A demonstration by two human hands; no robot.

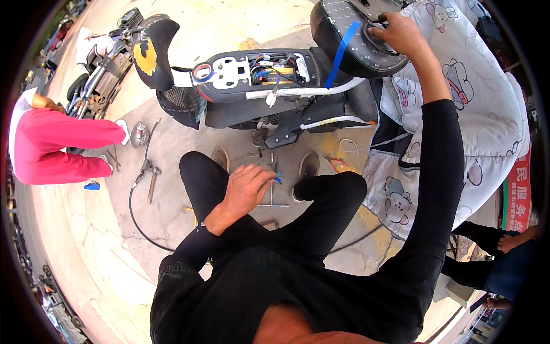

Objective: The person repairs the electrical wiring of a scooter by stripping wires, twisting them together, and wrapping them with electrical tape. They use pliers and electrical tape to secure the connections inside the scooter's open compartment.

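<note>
My right hand reaches up to the raised black scooter seat, fingers curled on the dark handle at its edge; a blue strip crosses the seat's dotted underside or top. My left hand hangs above my lap, fingers closed on a small blue object that is mostly hidden. The scooter's open body shows a white plate, a tape-like ring and exposed wires, with a white connector hanging over the side. The scooter's front seat pad has a torn yellow patch.
Printed quilted cover drapes at right. A hose, hammer, metal bowl and red-handled pliers lie on the ground. A person in pink trousers is at left; another person is at lower right. Parked vehicles stand behind.
</note>
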